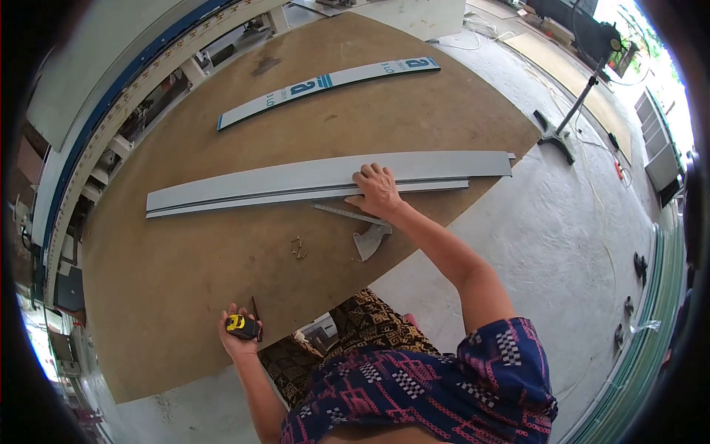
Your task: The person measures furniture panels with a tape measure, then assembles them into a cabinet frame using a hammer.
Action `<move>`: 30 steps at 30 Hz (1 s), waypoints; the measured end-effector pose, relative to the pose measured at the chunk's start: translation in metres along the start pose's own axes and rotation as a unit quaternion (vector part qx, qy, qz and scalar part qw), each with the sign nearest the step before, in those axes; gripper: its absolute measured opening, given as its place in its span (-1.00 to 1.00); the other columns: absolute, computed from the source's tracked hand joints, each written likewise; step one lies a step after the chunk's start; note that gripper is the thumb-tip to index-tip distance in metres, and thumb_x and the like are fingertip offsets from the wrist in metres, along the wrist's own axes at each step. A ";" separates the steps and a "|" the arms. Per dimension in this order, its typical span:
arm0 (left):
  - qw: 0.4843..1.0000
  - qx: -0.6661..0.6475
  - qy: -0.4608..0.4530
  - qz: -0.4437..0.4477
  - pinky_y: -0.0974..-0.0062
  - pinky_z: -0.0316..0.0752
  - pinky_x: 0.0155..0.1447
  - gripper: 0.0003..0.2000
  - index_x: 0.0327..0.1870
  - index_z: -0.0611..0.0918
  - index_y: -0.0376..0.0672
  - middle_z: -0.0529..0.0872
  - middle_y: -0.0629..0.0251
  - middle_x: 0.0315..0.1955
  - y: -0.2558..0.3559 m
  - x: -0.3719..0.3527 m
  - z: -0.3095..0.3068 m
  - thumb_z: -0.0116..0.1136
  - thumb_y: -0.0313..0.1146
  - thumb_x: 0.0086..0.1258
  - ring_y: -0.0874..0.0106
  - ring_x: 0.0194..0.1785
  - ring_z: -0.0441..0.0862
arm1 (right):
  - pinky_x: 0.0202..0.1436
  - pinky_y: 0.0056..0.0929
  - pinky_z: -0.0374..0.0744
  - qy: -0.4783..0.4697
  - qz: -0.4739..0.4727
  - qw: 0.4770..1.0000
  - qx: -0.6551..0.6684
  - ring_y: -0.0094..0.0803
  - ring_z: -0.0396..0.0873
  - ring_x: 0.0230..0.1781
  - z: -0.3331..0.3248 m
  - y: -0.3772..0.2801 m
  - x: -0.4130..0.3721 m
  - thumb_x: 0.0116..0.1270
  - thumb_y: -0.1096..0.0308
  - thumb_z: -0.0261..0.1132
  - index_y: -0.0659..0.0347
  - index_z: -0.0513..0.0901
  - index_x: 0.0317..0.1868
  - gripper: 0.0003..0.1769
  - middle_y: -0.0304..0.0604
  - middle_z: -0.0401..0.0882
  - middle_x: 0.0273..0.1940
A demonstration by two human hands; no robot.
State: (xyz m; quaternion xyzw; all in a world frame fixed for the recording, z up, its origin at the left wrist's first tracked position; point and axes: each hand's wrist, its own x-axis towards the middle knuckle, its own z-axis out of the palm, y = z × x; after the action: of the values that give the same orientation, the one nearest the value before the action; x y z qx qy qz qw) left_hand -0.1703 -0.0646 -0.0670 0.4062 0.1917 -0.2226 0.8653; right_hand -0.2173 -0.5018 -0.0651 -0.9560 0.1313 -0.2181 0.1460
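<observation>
My left hand [238, 337] is closed around a yellow and black tape measure [242, 325], low over the near left part of the brown board. My right hand [377, 189] lies on a long pale grey panel [274, 182], its fingers across the dark groove along the near edge and its thumb apart. Just below that hand rests a metal square or protractor-like tool [372, 240] with a ruled blade. Several small screws [298, 248] lie to its left. A thin dark rod [255, 307] shows beside the tape measure.
A second strip [325, 83] with blue-printed film lies farther back on the brown board [177, 296]. A long machine with a blue rail [96, 115] runs along the left. A black-footed stand [558, 137] is on the pale floor at right, with cables [592, 185] near it.
</observation>
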 end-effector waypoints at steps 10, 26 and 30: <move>0.999 -0.032 -0.018 -0.031 0.16 0.51 -0.38 -0.69 -0.18 0.58 -0.07 0.62 0.24 -0.40 0.001 0.002 -0.002 0.06 -0.07 0.21 0.25 -0.42 0.58 | -0.11 -0.21 0.35 0.037 0.001 0.999 0.030 -0.17 0.37 -0.13 0.014 0.005 0.003 -0.12 0.13 0.40 0.18 0.55 -0.36 -0.63 -0.13 0.43 -0.26; 0.999 -0.042 -0.003 -0.011 0.07 0.54 -0.38 -0.69 -0.15 0.58 -0.08 0.62 0.17 -0.37 0.002 -0.002 -0.001 0.06 -0.08 0.22 0.18 -0.41 0.61 | -0.13 -0.20 0.38 0.005 0.036 0.999 0.034 -0.14 0.41 -0.20 0.009 -0.001 0.012 -0.20 0.14 0.45 0.19 0.54 -0.39 -0.60 -0.13 0.45 -0.33; 0.999 -0.045 0.002 -0.012 0.09 0.54 -0.39 -0.69 -0.16 0.58 -0.08 0.62 0.17 -0.37 0.002 -0.002 0.000 0.07 -0.08 0.22 0.18 -0.42 0.61 | -0.14 -0.20 0.38 0.005 0.035 0.999 0.035 -0.14 0.41 -0.20 0.007 -0.006 0.014 -0.20 0.12 0.44 0.20 0.54 -0.42 -0.60 -0.12 0.46 -0.36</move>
State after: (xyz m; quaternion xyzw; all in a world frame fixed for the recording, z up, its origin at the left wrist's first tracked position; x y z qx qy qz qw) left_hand -0.1713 -0.0635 -0.0647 0.3647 0.2081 -0.2228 0.8798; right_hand -0.2006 -0.4996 -0.0637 -0.9441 0.1582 -0.2217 0.1860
